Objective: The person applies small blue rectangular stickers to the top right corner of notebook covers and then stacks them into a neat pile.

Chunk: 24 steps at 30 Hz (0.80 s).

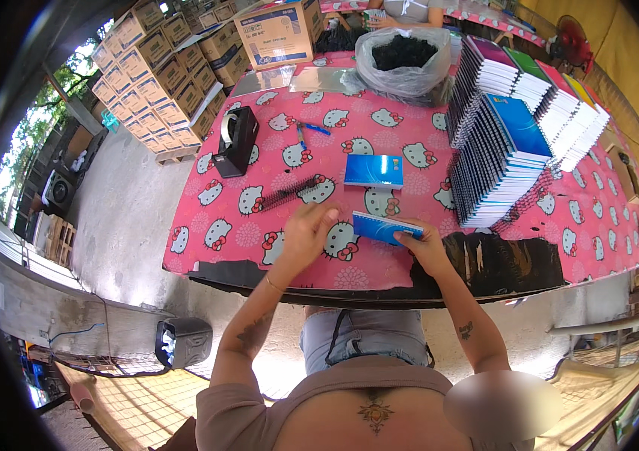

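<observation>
My right hand (430, 246) grips a small blue notebook (381, 227) by its right end, thumb on the cover. A row of punched holes runs along its upper edge. To the left of that notebook, my left hand (309, 230) hovers with curled fingers pressed together; whether anything is pinched in them is hidden. Just beyond the hands lies a second blue notebook (373, 171), flat on the pink patterned tablecloth (387, 134). A black spiral binding coil (287, 194) rests on the cloth beyond my left hand.
A black tape dispenser (236, 143) stands at the left, with blue pens (302, 137) nearby. Tall stacks of spiral notebooks (501, 169) fill the right side. At the back are a plastic bag of black coils (403, 64), a carton (278, 34) and another person (407, 11).
</observation>
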Available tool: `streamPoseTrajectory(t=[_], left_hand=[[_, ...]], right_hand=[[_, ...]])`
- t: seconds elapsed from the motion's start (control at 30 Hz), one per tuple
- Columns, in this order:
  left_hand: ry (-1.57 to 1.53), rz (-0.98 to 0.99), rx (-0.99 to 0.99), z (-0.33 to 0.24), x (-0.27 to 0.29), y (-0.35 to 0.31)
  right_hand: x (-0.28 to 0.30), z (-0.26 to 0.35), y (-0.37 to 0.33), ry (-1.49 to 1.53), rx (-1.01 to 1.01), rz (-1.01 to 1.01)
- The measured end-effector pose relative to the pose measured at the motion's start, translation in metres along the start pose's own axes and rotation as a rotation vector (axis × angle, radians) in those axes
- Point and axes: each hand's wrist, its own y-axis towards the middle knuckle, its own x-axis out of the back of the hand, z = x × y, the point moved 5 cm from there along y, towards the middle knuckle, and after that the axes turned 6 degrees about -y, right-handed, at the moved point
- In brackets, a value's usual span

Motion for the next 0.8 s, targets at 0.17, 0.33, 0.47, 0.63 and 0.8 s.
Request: streamPoseTrajectory(t=[0.17,0.33,0.47,0.63,0.8], left_hand=[[-0.132,-0.108,-0.035,-0.012,-0.010,-0.015],[-0.157,-0.152,-0.102,-0.009,-0.015,-0.011],[-0.115,-0.150,-0.121,-0.011,-0.017,-0.010],[-0.202,-0.030,-0.144,-0.022,-0.015,-0.003],[-0.155,0.205,-0.130,-0.006,-0.021,-0.002]], right_hand=[[-0.005,0.014,-0.001,-0.028,0.054,-0.006],[-0.003,0.010,0.000,-0.035,0.087,-0.012],[-0.004,0.010,0.000,-0.040,0.114,-0.003],[-0.001,0.008,-0.001,-0.075,0.167,-0.009],[-0.002,0.004,-0.003,-0.160,0.138,0.039]])
